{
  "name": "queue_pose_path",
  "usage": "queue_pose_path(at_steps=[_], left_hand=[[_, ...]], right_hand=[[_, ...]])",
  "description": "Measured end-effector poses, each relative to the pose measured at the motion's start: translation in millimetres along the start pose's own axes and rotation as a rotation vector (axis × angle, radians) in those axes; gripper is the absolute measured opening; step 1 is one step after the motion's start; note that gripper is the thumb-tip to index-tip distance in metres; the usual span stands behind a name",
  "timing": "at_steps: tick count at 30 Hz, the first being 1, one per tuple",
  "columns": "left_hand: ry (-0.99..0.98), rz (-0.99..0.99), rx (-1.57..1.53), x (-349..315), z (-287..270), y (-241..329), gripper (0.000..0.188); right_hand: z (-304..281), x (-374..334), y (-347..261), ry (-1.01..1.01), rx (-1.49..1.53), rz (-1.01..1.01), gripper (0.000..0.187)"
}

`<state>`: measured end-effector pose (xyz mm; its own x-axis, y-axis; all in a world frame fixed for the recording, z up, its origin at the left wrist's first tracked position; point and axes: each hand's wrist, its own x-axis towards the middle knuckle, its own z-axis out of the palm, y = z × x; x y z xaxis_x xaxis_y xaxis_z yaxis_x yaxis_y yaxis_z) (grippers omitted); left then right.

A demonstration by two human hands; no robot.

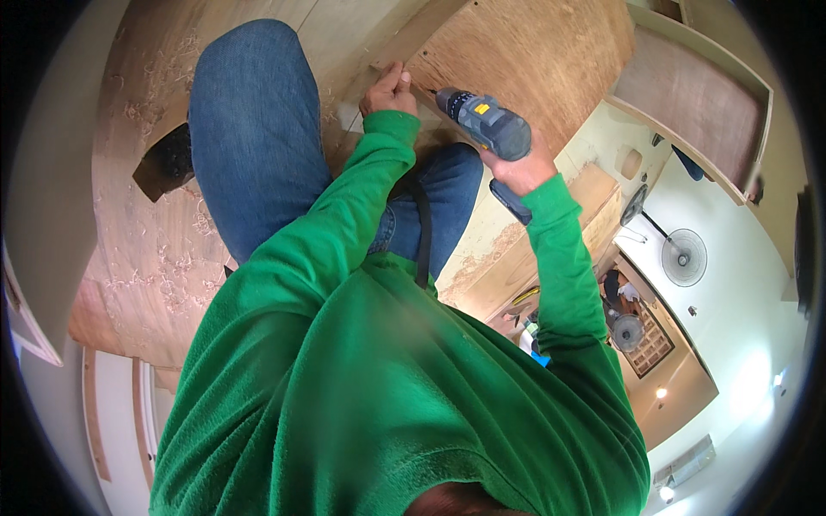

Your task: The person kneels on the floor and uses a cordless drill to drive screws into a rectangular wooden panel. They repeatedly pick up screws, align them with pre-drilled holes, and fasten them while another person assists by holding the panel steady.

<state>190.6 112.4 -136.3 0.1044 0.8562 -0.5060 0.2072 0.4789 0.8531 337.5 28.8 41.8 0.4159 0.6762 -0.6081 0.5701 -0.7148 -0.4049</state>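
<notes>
A grey and black cordless drill (492, 123) with a yellow mark is gripped in my right hand (528, 167). Its bit points left, toward my other hand, close to the edge of a brown wooden panel (533, 47). My left hand (389, 93) is closed with thumb and fingers together at that panel's near left edge. Whatever it pinches, if anything, is too small to make out. Small dark holes or screw heads dot the panel near its edge. From this view I cannot tell whether the bit touches wood.
Curly wood shavings (172, 258) litter the wooden surface around my bent knees. A shallow wooden tray-like frame (688, 95) stands at the far right. Below it are a standing fan (684, 256) and a pale wooden beam (516, 258). Another person (621, 292) is in the background at right.
</notes>
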Motion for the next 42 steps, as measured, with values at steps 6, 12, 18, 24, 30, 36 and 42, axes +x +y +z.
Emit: queue_pose_path(at_steps=[6, 12, 18, 24, 30, 36, 42], left_hand=[[-0.001, -0.019, -0.024, -1, -1, 0, 0.036], [0.025, 0.03, -0.086, -2, 4, -10, 0.034], [0.058, 0.072, -0.066, -3, 6, -12, 0.034], [0.083, 0.032, -0.097, -6, 12, -13, 0.033], [0.001, -0.094, 0.007, 3, 6, -2, 0.036], [-0.041, 0.059, 0.125, 19, 8, -10, 0.036], [-0.158, -0.038, 0.207, 45, -4, 3, 0.038]], right_hand=[[9, -4, 11, 0.008, 0.076, 0.084, 0.051], [10, 0, 24, 0.011, 0.036, 0.108, 0.053], [7, 6, 4, -0.005, 0.005, 0.098, 0.048], [-12, 14, -29, -0.116, -0.043, 0.067, 0.04], [-22, 18, -30, -0.145, -0.209, -0.109, 0.043], [26, 3, 8, 0.035, 0.136, -0.044, 0.033], [88, -62, 17, 0.132, 1.058, 0.257, 0.022]])
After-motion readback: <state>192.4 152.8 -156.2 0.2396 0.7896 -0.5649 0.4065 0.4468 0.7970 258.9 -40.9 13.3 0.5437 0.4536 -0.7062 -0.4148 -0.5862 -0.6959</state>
